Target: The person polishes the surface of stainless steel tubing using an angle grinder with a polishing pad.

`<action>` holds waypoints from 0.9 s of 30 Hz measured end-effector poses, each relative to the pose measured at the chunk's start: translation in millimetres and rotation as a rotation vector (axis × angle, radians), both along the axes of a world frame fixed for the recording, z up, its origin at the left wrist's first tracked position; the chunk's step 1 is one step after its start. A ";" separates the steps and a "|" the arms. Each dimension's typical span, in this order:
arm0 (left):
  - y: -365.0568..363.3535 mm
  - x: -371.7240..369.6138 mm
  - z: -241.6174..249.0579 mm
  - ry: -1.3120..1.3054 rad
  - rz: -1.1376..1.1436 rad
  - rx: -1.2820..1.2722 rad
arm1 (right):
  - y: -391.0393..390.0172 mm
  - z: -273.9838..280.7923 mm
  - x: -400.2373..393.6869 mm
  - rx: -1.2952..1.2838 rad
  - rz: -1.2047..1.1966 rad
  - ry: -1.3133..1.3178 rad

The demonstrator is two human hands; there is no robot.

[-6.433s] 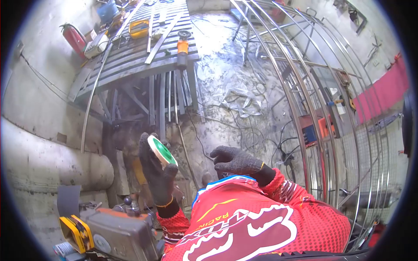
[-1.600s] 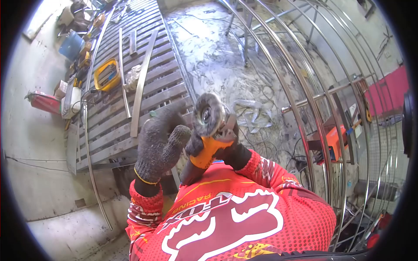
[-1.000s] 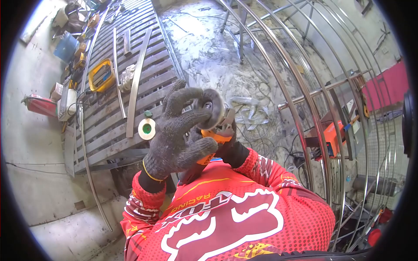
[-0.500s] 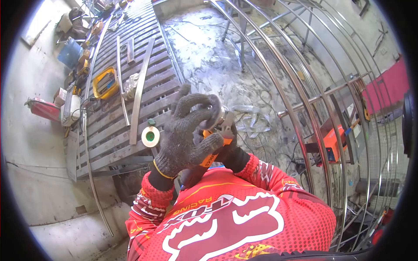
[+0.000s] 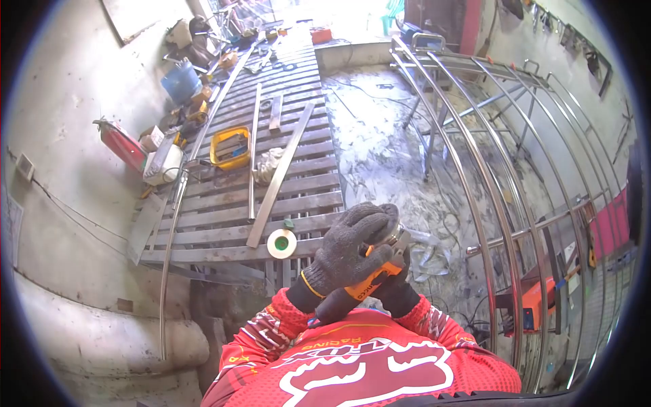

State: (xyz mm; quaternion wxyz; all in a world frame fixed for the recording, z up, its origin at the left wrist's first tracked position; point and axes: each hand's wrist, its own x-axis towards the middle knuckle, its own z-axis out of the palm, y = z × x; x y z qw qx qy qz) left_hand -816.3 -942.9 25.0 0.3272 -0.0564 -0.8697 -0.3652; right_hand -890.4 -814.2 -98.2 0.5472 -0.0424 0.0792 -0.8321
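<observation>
An orange and black angle grinder (image 5: 370, 280) is held close in front of my chest, its head pointing away from me. My left hand (image 5: 347, 249), in a dark grey knit glove, curls its fingers over the grinder's head and disc. On the far side of the tool, my right hand (image 5: 399, 277) grips it from the right, also gloved and largely hidden behind the body. To the left of my hands, a white roll with a green centre (image 5: 282, 243) lies at the near edge of the slatted metal bench (image 5: 308, 222).
On the bench are a yellow tray (image 5: 218, 150), loose metal bars (image 5: 280, 178) and a crumpled pale cloth (image 5: 269, 165). A curved framework of shiny tubes (image 5: 478, 237) stands at the right, with an orange machine (image 5: 539, 305) behind it. Cables lie on the floor.
The view has tilted up and swung left, so more of the far room shows. My left fingers, raised and spread before, have now folded down over the grinder's head.
</observation>
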 end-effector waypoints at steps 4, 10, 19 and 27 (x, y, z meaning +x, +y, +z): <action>-4.3 1.2 0.6 -0.194 0.065 0.069 | -2.0 -2.6 -0.4 -0.043 0.021 -0.074; -4.3 -10.0 -0.2 -0.270 0.191 0.090 | -0.6 -1.2 2.6 0.001 0.084 -0.071; -5.5 -21.5 6.8 -0.435 0.255 0.318 | -1.1 -2.6 -1.1 -0.075 0.104 -0.035; -11.1 -1.1 -7.0 -0.440 -0.019 0.304 | 6.1 -17.1 3.7 -0.040 0.049 0.019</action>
